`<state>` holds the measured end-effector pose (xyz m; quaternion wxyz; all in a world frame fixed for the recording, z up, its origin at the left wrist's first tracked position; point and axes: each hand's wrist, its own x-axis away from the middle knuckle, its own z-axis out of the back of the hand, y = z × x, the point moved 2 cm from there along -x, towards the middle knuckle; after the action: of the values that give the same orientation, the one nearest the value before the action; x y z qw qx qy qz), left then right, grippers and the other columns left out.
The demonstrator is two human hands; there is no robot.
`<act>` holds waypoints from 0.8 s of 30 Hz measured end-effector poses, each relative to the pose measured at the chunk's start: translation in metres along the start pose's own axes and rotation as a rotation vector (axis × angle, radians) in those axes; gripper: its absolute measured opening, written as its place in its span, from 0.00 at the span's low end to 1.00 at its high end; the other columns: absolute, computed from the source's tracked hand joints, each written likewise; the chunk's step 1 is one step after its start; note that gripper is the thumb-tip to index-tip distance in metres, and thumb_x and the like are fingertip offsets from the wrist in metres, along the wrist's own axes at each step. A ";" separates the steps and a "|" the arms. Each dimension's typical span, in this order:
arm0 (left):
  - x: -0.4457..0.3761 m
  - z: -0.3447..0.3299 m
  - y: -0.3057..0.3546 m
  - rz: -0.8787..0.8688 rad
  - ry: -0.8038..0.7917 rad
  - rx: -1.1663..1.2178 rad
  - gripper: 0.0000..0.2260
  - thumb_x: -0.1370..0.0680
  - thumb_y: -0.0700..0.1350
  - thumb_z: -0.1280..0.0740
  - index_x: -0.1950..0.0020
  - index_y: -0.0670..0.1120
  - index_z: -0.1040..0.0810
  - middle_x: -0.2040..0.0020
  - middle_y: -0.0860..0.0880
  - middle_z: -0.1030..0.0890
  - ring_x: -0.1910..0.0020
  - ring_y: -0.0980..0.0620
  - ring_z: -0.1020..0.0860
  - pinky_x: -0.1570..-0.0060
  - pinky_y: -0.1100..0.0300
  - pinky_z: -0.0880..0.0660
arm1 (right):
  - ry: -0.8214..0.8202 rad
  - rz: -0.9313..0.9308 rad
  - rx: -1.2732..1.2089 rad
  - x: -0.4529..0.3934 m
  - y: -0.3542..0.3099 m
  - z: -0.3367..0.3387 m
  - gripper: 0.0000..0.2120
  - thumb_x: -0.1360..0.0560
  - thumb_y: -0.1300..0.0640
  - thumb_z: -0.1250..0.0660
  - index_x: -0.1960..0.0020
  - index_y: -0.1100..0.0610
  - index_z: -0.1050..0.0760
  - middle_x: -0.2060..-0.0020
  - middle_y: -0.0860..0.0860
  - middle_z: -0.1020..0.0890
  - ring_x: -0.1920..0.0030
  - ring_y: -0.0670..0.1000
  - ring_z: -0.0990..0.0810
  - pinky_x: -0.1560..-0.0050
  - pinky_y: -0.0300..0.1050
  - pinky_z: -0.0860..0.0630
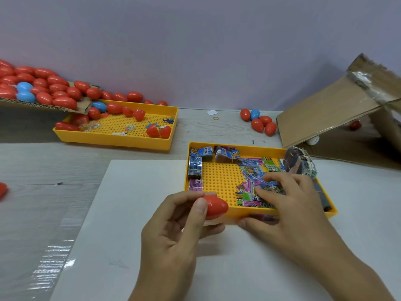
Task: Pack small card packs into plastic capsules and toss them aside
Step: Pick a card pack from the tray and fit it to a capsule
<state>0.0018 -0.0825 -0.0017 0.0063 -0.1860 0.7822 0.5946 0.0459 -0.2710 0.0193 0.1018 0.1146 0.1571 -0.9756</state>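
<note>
Here, a left hand (pixel 180 220) holds a red capsule (pixel 216 207) while the right hand (pixel 288 205) reaches into the near tray (pixel 256 211) of card packs.

The left grip is closed round the capsule, thumb on top, just at the tray's near left corner; the right fingers (pixel 273 178) curl down onto the loose packs (pixel 253 181) heaped in the tray's right half, though I cannot tell whether they pinch one. Bundled packs (pixel 195 165) line the tray's left and far walls, and a banded stack (pixel 300 162) leans on its right rim. The far tray (pixel 121 141) holds capsules and small toys, and a cardboard flat (pixel 41 105) piled with capsules overhangs it. Five capsules (pixel 259 122) lie on the tabletop (pixel 43 161) beside a tipped box (pixel 338 118).
</note>
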 end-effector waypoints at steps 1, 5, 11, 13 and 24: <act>0.000 0.000 0.000 0.001 -0.002 -0.002 0.06 0.27 0.43 0.32 0.53 0.48 0.16 0.53 0.46 0.14 0.53 0.47 0.15 0.64 0.54 0.17 | 0.003 0.015 -0.010 0.000 -0.001 0.001 0.24 0.40 0.42 0.19 0.50 0.55 0.14 0.43 0.51 0.21 0.44 0.48 0.39 0.45 0.55 0.30; -0.002 0.001 0.000 -0.004 0.009 -0.021 0.08 0.26 0.43 0.34 0.52 0.50 0.15 0.51 0.46 0.15 0.55 0.44 0.15 0.64 0.53 0.17 | 0.007 0.138 -0.103 0.000 -0.007 0.006 0.06 0.36 0.55 0.19 0.61 0.51 0.14 0.50 0.44 0.21 0.47 0.47 0.35 0.48 0.48 0.34; -0.002 0.002 0.002 -0.011 -0.027 -0.104 0.10 0.23 0.44 0.36 0.52 0.52 0.15 0.50 0.50 0.16 0.66 0.42 0.16 0.67 0.53 0.18 | 0.012 0.029 -0.601 -0.003 -0.007 0.017 0.02 0.36 0.46 0.25 0.64 0.43 0.15 0.54 0.39 0.19 0.49 0.42 0.24 0.53 0.28 0.34; -0.002 0.002 0.001 -0.013 -0.032 -0.114 0.11 0.23 0.43 0.37 0.51 0.51 0.15 0.50 0.51 0.16 0.66 0.42 0.15 0.67 0.53 0.17 | 0.074 0.002 -0.761 -0.004 -0.007 0.021 0.06 0.37 0.43 0.27 0.61 0.42 0.15 0.54 0.43 0.17 0.58 0.49 0.23 0.60 0.33 0.31; -0.003 0.004 0.000 -0.010 -0.059 -0.065 0.15 0.22 0.41 0.42 0.56 0.52 0.16 0.53 0.48 0.18 0.65 0.49 0.19 0.73 0.54 0.23 | 0.249 -0.195 -1.112 -0.004 -0.003 0.026 0.10 0.37 0.50 0.24 0.57 0.51 0.14 0.73 0.55 0.19 0.76 0.48 0.24 0.79 0.34 0.32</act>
<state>0.0041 -0.0782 -0.0019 0.0263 -0.1724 0.7610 0.6248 0.0441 -0.2765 0.0449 0.0370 0.1427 0.6667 -0.7306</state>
